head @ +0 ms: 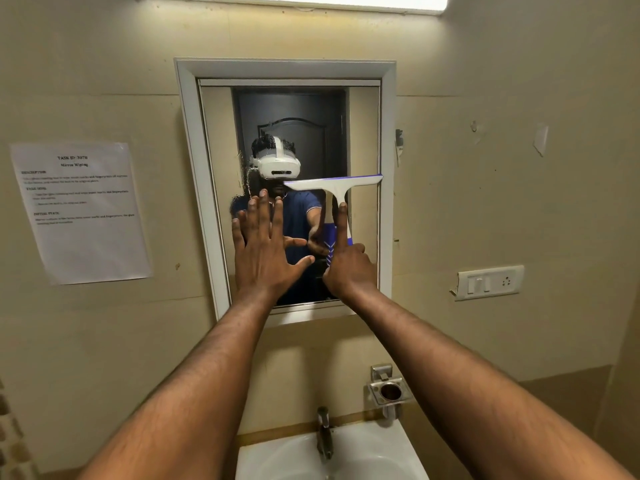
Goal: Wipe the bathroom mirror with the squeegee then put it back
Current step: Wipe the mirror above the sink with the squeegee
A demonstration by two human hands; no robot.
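Single head-worn view, wide-angle, facing the wall mirror [291,133] at arm's reach, washbasin [363,455] near below.

Both bare forearms are reaching up toward the mirror [291,133], the left hand [265,251] lying flat against its lower glass with fingers spread, the right hand [349,268] curling closed around a handle beside it, index finger [342,225] stretching straight up.

I see a white squeegee [334,188] with a blue blade edge and blue-patterned handle. The mirror [221,168] frame is white, the wall [485,202] beige.
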